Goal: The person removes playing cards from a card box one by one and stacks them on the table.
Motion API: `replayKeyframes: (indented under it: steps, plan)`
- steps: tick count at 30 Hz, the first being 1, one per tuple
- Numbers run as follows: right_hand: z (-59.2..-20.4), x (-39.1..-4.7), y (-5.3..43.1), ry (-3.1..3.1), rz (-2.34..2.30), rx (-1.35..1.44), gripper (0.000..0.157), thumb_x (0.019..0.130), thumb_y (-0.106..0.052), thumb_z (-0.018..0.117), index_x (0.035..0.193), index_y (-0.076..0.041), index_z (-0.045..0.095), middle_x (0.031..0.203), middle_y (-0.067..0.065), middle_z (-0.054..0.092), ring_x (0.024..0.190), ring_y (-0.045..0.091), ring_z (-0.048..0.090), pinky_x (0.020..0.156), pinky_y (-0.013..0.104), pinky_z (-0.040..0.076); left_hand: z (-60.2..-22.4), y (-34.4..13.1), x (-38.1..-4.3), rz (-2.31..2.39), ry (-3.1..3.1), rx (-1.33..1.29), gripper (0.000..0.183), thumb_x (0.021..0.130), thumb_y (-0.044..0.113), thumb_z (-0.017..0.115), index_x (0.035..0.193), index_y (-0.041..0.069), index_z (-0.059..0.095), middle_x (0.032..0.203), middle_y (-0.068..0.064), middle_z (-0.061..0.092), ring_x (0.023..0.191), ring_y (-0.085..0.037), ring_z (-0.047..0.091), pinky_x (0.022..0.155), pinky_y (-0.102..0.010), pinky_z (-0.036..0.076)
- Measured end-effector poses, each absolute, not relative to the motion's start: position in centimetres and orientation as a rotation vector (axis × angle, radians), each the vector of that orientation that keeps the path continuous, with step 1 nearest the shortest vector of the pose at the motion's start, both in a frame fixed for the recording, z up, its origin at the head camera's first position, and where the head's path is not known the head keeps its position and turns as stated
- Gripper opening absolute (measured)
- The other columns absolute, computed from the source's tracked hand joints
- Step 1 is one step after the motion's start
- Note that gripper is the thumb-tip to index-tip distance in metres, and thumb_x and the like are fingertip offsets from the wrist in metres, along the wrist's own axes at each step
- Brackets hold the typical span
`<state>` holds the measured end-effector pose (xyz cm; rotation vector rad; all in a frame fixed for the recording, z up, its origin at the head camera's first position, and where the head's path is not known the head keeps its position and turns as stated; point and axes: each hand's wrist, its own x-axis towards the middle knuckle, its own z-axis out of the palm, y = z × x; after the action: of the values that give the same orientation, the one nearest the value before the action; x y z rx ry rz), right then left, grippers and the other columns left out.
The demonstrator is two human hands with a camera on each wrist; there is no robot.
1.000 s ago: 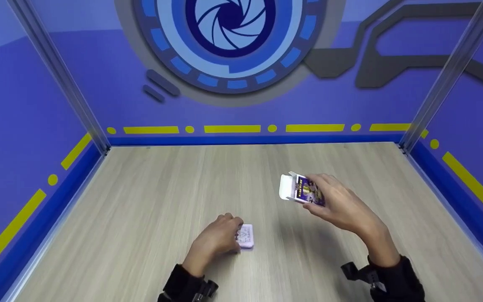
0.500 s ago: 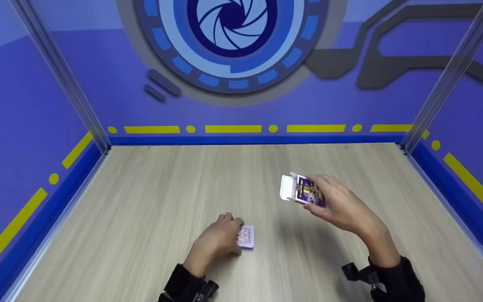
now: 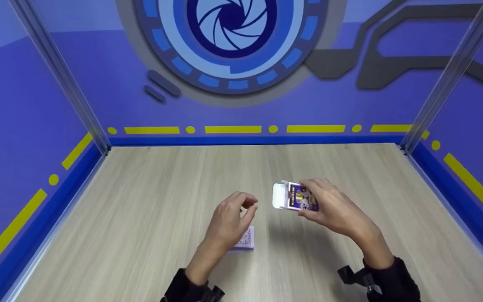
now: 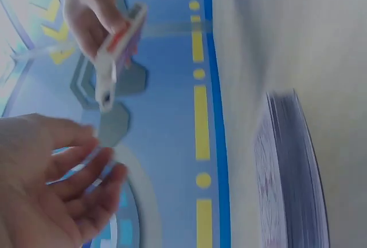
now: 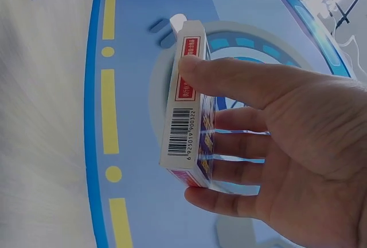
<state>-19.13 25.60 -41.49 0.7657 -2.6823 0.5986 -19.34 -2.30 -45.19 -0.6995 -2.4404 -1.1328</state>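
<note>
In the head view my right hand [image 3: 338, 209] grips a small playing card box [image 3: 302, 198] above the table. Its white end flap stands open toward the left, and the right wrist view shows a barcode on the box's narrow side [image 5: 182, 132]. My left hand [image 3: 227, 220] hovers over a deck of playing cards [image 3: 246, 240] with loosely bent fingers and nothing in them. The deck lies squared up on the table, its pale patterned back facing up, partly covered by that hand in the head view. A gap separates the left fingers [image 4: 86, 185] from the box.
The wood-look table [image 3: 162, 188] is enclosed by a blue back wall [image 3: 241, 115] and side walls with yellow stripes. Metal posts [image 3: 74, 88] stand at the back corners. Black straps with small cameras [image 3: 390, 281] sit on both wrists.
My left hand has let go of the deck and risen, moving forward and slightly right toward the box. The right hand has brought the box a little left and nearer.
</note>
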Motion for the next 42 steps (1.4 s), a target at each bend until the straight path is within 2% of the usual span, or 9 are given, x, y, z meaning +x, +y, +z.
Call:
replayKeyframes:
  steps: [4,10,17,31,37,42]
  plan:
    - [-41.8,-19.1,24.9,-2.665,0.569,0.796,0.070,0.078,-0.022,0.093,0.135,0.002,0.060,0.126,0.013,0.064,0.109,0.026,0.061,0.087,0.043,0.054,-45.0,-0.7,-18.5,-1.391,-2.237,-0.763,0.007,0.097,0.002,0.069,0.102,0.006,0.067,0.096,-0.001,0.068,0.087,-0.011,0.066,0.073,-0.027,0.058]
    - [-42.1,-18.8,23.8,-2.658,0.523,0.860,0.068,0.074,-0.024,0.095,0.131,-0.003,0.062,0.122,0.008,0.065,0.104,0.021,0.060,0.085,0.039,0.055,-45.3,0.4,-17.9,-1.551,-2.181,-0.780,0.011,0.097,0.000,0.068,0.103,0.006,0.062,0.100,-0.002,0.065,0.092,-0.014,0.067,0.077,-0.028,0.059]
    - [-41.9,-18.2,22.7,-2.649,0.531,0.944,0.067,0.077,-0.029,0.094,0.131,-0.007,0.061,0.125,0.005,0.063,0.107,0.019,0.059,0.087,0.038,0.054,-46.0,0.4,-18.1,-1.555,-2.279,-0.729,0.017,0.095,-0.002,0.069,0.106,0.005,0.058,0.103,-0.003,0.061,0.093,-0.014,0.063,0.079,-0.027,0.057]
    - [-42.2,-17.9,21.6,-2.634,0.517,1.028,0.065,0.079,-0.030,0.092,0.131,-0.010,0.059,0.126,0.003,0.061,0.111,0.016,0.056,0.090,0.038,0.054,-46.5,-0.1,-18.7,-1.633,-2.384,-0.625,0.031,0.088,-0.004,0.078,0.106,0.004,0.054,0.096,-0.002,0.060,0.086,-0.014,0.060,0.072,-0.024,0.054]
    - [-42.3,-18.1,21.7,-2.634,0.508,1.024,0.065,0.079,-0.029,0.092,0.131,-0.010,0.060,0.126,0.003,0.062,0.110,0.017,0.057,0.089,0.038,0.054,-46.2,-0.2,-18.6,-1.746,-2.355,-0.611,0.029,0.091,-0.003,0.074,0.109,0.004,0.052,0.095,-0.004,0.061,0.084,-0.012,0.060,0.072,-0.024,0.054]
    - [-42.5,-18.5,22.0,-2.649,0.527,1.006,0.064,0.078,-0.029,0.092,0.130,-0.009,0.060,0.125,0.003,0.063,0.106,0.016,0.058,0.085,0.036,0.054,-45.9,-0.4,-18.6,-1.825,-2.337,-0.632,0.031,0.095,-0.004,0.068,0.118,0.002,0.048,0.099,-0.008,0.065,0.087,-0.016,0.063,0.075,-0.030,0.056]
